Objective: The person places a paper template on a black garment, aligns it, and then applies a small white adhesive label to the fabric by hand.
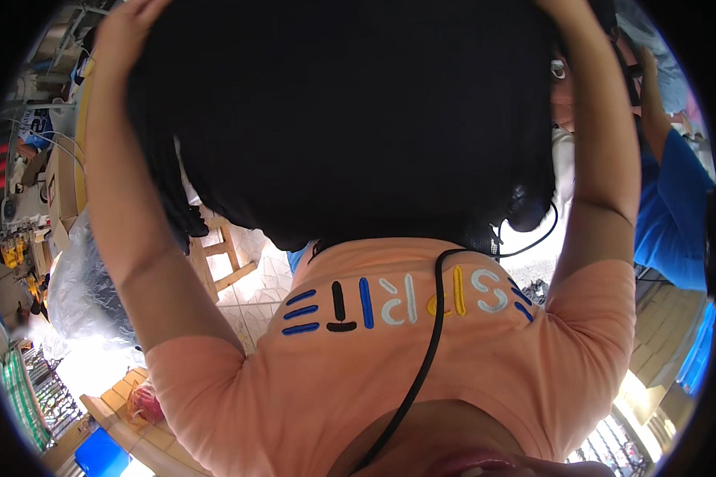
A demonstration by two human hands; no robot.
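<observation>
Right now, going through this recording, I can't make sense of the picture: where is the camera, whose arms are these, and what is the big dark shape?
No machine here: a person works bare-handed, and a fisheye camera on their head looks down. Lowest is their own peach T-shirt with coloured stitched letters and a thin black cable. Both arms reach forward: the left hand touches a large black mass, too close to identify; the right forearm runs beside it, hand cut off. Beyond are a pale wooden stool and someone's blue sleeve.

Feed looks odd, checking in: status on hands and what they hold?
Left hand on black braided bulk, grip unclear. Right hand out of frame. Black cable hangs across peach shirt.
</observation>
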